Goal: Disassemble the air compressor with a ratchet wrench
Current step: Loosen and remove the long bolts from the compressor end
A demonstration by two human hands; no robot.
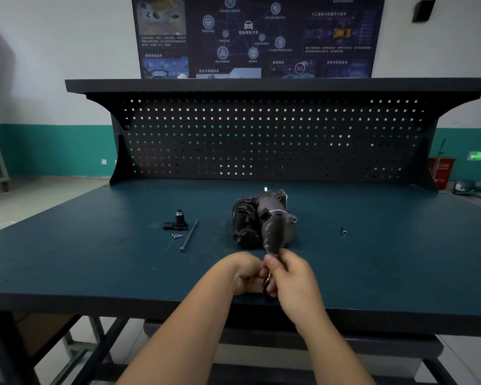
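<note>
The dark grey air compressor (263, 218) lies in the middle of the blue-green workbench (95, 245). Just in front of it, near the bench's front edge, my left hand (246, 273) and my right hand (292, 273) are pressed together. Between them a thin metal tool, the ratchet wrench (267, 283), shows only in part. Both hands are closed around it and most of it is hidden by the fingers. Its upper end reaches toward the compressor's near end.
Left of the compressor lie a small black removed part (177, 220), two screws (177, 235) and a long bolt (189, 236). A small socket (344, 232) lies to the right. A black pegboard (261, 140) closes the back of the bench.
</note>
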